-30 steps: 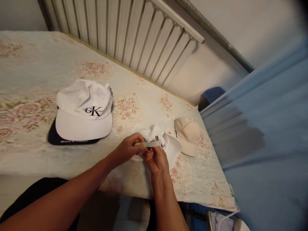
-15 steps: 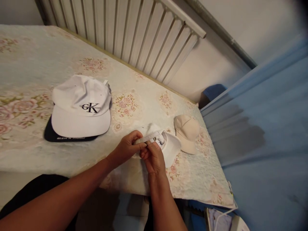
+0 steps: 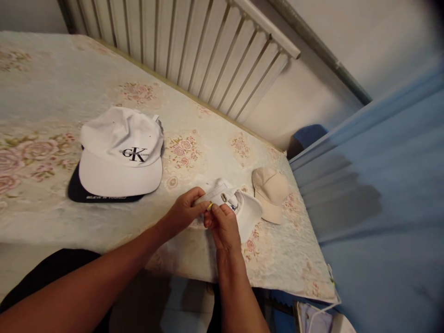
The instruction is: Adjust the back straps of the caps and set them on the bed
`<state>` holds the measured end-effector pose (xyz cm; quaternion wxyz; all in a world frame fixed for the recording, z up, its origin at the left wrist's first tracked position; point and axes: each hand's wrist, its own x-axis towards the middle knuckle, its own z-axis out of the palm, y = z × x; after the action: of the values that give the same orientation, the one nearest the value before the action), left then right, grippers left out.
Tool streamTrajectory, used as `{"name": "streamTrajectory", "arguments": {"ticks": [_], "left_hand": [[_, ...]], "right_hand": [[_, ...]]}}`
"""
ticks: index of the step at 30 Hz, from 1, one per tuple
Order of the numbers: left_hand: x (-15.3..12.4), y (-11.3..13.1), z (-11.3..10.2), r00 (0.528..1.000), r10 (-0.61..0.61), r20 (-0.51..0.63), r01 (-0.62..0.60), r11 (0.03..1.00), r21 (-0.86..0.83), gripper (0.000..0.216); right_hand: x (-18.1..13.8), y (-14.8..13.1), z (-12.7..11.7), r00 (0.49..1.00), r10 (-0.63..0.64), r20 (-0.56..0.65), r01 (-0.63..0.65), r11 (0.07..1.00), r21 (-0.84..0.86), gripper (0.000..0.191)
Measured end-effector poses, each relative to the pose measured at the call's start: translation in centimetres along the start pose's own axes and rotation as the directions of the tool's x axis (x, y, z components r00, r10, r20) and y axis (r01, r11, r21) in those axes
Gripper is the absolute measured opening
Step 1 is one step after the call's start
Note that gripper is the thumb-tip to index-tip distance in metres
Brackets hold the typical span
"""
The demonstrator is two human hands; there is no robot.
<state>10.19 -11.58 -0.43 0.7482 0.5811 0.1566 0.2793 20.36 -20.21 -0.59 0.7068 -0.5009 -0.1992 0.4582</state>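
Observation:
A white cap (image 3: 249, 213) is held over the near edge of the bed, its brim turned to the right and its back strap towards me. My left hand (image 3: 185, 210) is closed, pinching the strap end of the cap from the left. Closed too, my right hand (image 3: 222, 225) pinches the strap at a small gold-coloured metal piece (image 3: 210, 206), with the fingertips of both hands almost touching. An oval metal eyelet or buckle (image 3: 224, 198) shows on the white band just above them. Fingers hide part of the strap.
To the left, a white cap with black letters (image 3: 121, 157) lies on a black cap (image 3: 78, 187). A beige cap (image 3: 270, 192) sits on the right of the floral bedcover (image 3: 208, 152). Behind is a radiator (image 3: 194, 51); a blue curtain (image 3: 388, 194) hangs at the right.
The strap has turned in my fingers, so its flat face and the metal eyelet now show. Both hands stay in nearly the same place.

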Motion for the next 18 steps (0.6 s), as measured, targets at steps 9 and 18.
{"name": "streamTrajectory", "arguments": {"ticks": [9, 18], "left_hand": [[-0.1, 0.8, -0.9, 0.993, -0.027, -0.113, 0.034, 0.998, 0.055, 0.028], [0.0, 0.8, -1.1, 0.996, -0.068, -0.056, 0.068, 0.998, -0.004, 0.024]], "right_hand": [[0.4, -0.2, -0.4, 0.997, 0.081, -0.001, -0.08, 0.987, 0.141, 0.028], [0.7, -0.7, -0.6, 0.991, 0.124, 0.039, -0.13, 0.957, 0.26, 0.021]]}}
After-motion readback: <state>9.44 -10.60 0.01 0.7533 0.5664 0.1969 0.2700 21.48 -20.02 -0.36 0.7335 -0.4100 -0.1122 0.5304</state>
